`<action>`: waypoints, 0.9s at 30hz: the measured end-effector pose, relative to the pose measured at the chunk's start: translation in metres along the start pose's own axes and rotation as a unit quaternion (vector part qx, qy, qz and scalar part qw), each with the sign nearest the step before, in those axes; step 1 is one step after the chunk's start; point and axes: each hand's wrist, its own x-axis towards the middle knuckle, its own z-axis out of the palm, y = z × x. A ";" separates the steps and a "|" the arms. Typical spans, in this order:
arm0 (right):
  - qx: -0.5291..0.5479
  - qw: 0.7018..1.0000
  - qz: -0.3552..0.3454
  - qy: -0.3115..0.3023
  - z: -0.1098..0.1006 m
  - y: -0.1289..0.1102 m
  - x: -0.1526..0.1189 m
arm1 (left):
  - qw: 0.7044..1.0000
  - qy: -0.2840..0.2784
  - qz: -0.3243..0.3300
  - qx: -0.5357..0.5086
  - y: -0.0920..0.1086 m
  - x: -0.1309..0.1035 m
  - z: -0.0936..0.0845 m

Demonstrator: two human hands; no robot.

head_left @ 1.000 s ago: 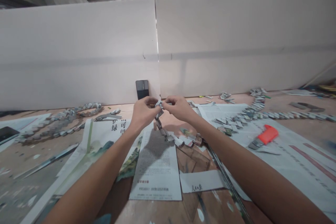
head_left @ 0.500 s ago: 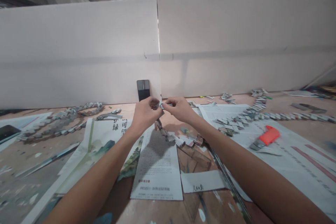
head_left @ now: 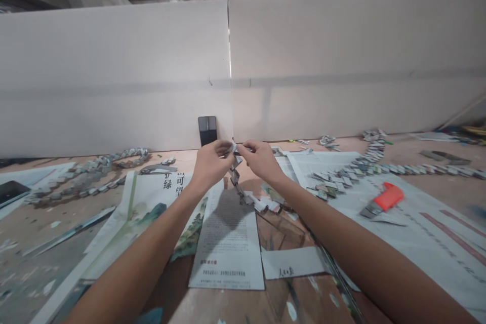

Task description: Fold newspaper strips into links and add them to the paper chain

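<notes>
A folded-paper chain (head_left: 236, 178) of zigzag newspaper links hangs from my fingers and trails down onto the table to the right. My left hand (head_left: 213, 162) pinches the chain's upper end between thumb and fingers. My right hand (head_left: 261, 160) is closed right beside it, thumb and forefinger at the same end of the chain. The small piece between the fingertips is partly hidden. Below my hands lies a newspaper sheet (head_left: 228, 258), partly in their shadow.
A phone (head_left: 207, 130) leans against the white partition (head_left: 114, 76). To the right, a red-handled cutter (head_left: 387, 197) rests on newspaper beside another paper chain (head_left: 417, 168). More paper chain (head_left: 87, 169) lies at the left, near a blade-like strip (head_left: 72, 230) and a second phone (head_left: 11, 192).
My right fingertips have drawn slightly right, away from the left ones. The hanging part of the chain has swung a little and shows more of its links.
</notes>
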 end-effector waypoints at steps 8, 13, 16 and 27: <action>0.121 0.990 0.035 -0.062 -0.004 -0.002 0.005 | 0.942 0.003 -0.177 -0.286 -0.018 0.008 0.000; 0.133 0.985 0.076 -0.076 -0.009 -0.002 0.007 | 0.934 0.018 -0.160 -0.320 -0.016 0.008 0.001; 0.194 0.976 0.084 -0.051 -0.004 0.003 0.007 | 0.926 0.027 -0.158 -0.341 -0.016 0.008 0.005; 0.261 0.953 0.149 -0.025 0.021 0.011 0.003 | 0.958 0.081 -0.085 -0.263 -0.022 0.003 0.015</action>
